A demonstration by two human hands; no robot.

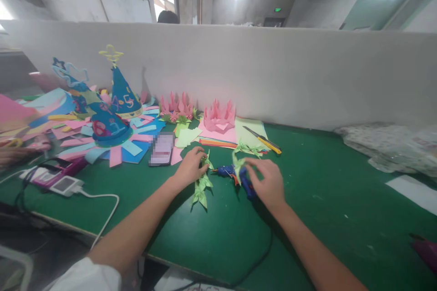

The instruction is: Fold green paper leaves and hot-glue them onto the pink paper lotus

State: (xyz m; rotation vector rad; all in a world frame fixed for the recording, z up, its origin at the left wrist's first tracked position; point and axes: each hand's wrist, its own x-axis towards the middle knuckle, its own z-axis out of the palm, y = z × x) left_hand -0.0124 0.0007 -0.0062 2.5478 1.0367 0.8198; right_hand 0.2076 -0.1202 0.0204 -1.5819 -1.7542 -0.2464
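Observation:
My left hand (189,166) has its fingers closed on the upper end of a string of light green paper leaves (202,188) that trails toward me on the table. In my right hand (269,183), thumb and forefinger pinch another green paper leaf (238,163), slightly blurred. Just beneath that leaf lies a blue glue gun (248,185), its nozzle pointing left toward my left hand and its orange trigger showing. The right fingers partly cover the gun's handle. More green leaves (254,149) lie behind the gun.
Two pink paper crowns (219,116) stand by the white partition (290,72). A yellow cutter (268,143) rests on paper sheets. Left are a phone (162,148), blue cone hats (123,93), paper strips and a power strip (56,178); another person's hand (13,157) shows there. Plastic wrap (385,145) lies right.

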